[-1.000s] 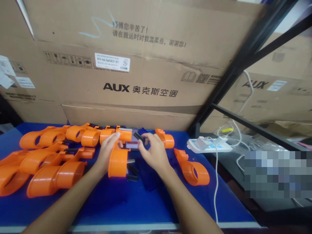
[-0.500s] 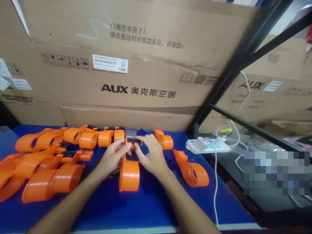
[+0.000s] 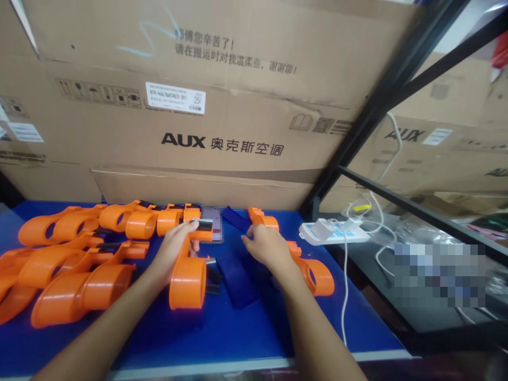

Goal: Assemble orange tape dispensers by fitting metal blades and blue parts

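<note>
My left hand (image 3: 177, 246) is closed round the handle of an orange plastic tape dispenser (image 3: 188, 283). A black strip (image 3: 204, 225) lies across its upper end, with my thumb against it. The dispenser's wide ring hangs below the hand. My right hand (image 3: 268, 244) is over the right side of the table, loosely curled with thumb and forefinger slightly apart. Nothing shows in it, though its other fingers are hidden. Beneath and beside it lie dark blue flat pieces (image 3: 238, 283). Another orange dispenser (image 3: 266, 219) sits just behind it, and one more (image 3: 319, 276) lies to its right.
Several orange dispensers (image 3: 109, 286) stand in rows on the left of the blue table (image 3: 159, 338). A phone-like device (image 3: 212, 217) lies at the back. A white power strip (image 3: 333, 233) with cables is at the right, beside a black metal frame (image 3: 357, 121). Large cartons (image 3: 222, 69) stand behind.
My right hand has left the black strip and moved right, over the blue pieces. My left hand has shifted slightly left with the tape dispenser. The view has turned a little.
</note>
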`<action>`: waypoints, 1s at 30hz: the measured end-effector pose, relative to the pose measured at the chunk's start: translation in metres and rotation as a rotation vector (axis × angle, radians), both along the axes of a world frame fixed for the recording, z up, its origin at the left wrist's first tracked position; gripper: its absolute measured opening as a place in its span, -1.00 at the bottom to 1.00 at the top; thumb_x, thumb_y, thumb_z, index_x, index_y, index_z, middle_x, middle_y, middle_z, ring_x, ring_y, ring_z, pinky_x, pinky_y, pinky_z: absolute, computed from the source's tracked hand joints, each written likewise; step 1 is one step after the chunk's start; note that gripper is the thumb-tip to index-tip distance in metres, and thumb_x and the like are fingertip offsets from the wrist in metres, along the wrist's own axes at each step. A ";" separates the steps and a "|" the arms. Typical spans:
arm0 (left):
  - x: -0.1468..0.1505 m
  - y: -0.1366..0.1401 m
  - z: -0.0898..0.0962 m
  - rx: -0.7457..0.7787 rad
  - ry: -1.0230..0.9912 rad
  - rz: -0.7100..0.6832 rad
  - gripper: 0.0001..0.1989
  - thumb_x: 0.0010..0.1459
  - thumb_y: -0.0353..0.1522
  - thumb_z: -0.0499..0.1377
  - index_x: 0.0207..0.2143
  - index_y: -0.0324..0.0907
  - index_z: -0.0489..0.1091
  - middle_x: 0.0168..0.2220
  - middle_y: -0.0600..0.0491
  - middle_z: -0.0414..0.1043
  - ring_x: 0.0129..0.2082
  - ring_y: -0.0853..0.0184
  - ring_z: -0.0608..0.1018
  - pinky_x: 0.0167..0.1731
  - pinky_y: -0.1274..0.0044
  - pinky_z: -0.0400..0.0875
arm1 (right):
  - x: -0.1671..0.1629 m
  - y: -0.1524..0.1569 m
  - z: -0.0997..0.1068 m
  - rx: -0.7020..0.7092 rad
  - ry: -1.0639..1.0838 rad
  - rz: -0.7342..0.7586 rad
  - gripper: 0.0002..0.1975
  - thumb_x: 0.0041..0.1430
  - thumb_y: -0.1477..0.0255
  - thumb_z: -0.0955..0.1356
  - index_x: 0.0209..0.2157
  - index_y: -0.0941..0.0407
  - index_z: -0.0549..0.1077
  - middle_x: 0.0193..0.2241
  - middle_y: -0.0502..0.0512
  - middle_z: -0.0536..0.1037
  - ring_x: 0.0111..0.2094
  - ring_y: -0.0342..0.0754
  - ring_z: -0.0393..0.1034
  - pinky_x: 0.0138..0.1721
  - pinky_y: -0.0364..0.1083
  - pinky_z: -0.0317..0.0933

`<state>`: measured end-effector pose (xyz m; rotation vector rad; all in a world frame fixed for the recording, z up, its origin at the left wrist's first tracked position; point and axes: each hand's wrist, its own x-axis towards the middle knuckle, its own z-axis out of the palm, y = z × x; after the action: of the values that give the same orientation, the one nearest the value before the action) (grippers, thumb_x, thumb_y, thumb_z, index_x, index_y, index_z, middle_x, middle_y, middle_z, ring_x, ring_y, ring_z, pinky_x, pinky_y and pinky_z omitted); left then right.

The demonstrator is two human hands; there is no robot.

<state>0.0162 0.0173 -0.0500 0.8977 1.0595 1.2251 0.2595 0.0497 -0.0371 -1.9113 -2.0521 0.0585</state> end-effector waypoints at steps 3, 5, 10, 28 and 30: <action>0.000 0.002 -0.002 -0.007 -0.019 0.002 -0.57 0.09 0.00 0.29 -0.53 -0.15 0.37 -0.65 0.11 0.37 -0.74 0.42 0.35 -0.70 0.54 0.25 | 0.006 0.002 -0.008 -0.059 -0.032 0.014 -0.82 0.05 0.30 0.52 -0.38 0.08 0.53 -0.36 0.26 0.61 -0.32 0.18 0.54 -0.34 0.01 0.28; 0.001 0.002 -0.004 -0.008 -0.037 -0.002 -0.58 0.07 0.00 0.30 -0.52 -0.15 0.37 -0.65 0.11 0.38 -0.74 0.41 0.36 -0.69 0.53 0.26 | 0.006 0.002 -0.012 -0.082 -0.041 0.031 -0.82 0.03 0.32 0.53 -0.38 0.07 0.53 -0.35 0.25 0.61 -0.31 0.17 0.55 -0.32 0.01 0.29; 0.002 0.002 -0.007 -0.030 -0.067 -0.005 -0.59 0.06 0.00 0.32 -0.47 -0.15 0.38 -0.64 0.10 0.40 -0.72 0.39 0.39 -0.67 0.53 0.29 | -0.003 0.001 -0.016 -0.113 -0.031 0.114 -0.90 0.06 0.44 0.51 -0.35 0.06 0.55 -0.33 0.20 0.63 -0.25 0.13 0.55 -0.29 -0.04 0.28; 0.003 0.003 -0.007 0.005 -0.022 -0.001 -0.57 0.05 0.00 0.32 -0.45 -0.16 0.35 -0.63 0.09 0.41 -0.72 0.39 0.39 -0.68 0.55 0.29 | -0.014 -0.008 0.002 -0.223 -0.179 0.012 -0.73 0.23 0.35 0.38 -0.05 0.08 0.54 -0.09 0.30 0.62 -0.02 0.25 0.53 -0.10 0.07 0.33; 0.003 0.002 -0.006 0.002 -0.031 0.000 -0.57 0.04 0.00 0.33 -0.46 -0.16 0.34 -0.63 0.09 0.41 -0.72 0.39 0.39 -0.68 0.55 0.30 | -0.014 -0.008 0.004 -0.202 -0.172 0.023 -0.75 0.24 0.34 0.36 -0.07 0.08 0.56 -0.11 0.30 0.62 -0.03 0.26 0.53 -0.11 0.07 0.33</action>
<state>0.0197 0.0198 -0.0564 0.8782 1.0340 1.2370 0.2451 0.0417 -0.0329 -2.0759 -2.2573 0.1140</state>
